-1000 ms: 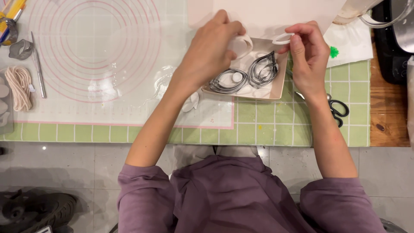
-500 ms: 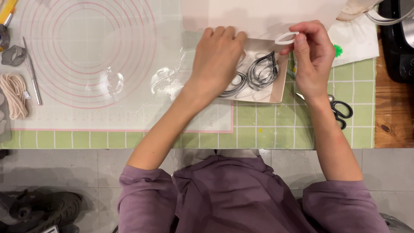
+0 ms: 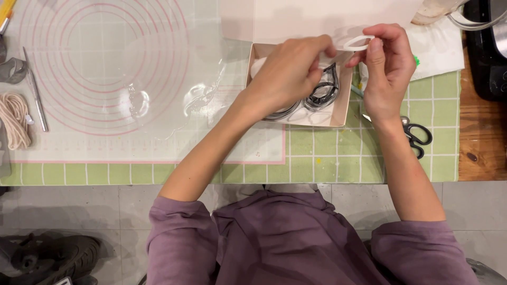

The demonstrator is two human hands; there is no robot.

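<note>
1. Holding a small white ring-shaped cutter (image 3: 358, 42) above the far right corner of the shallow cardboard box (image 3: 342, 108), the right hand (image 3: 388, 71) pinches it between thumb and fingertips.
2. Keep that pinch light; the ring looks thin enough to bend.
3. The left hand (image 3: 288, 74) hovers curled over the metal cutters (image 3: 321, 94) in the box; whether it grips anything, I cannot tell.
4. Steadying the box on the tabletop (image 3: 327, 158) would probably help.

Purple long-sleeved top, both sleeves pushed up past the elbows; left hand (image 3: 288, 74) and right hand (image 3: 388, 68) bare, 2 forearms uncovered.
</note>
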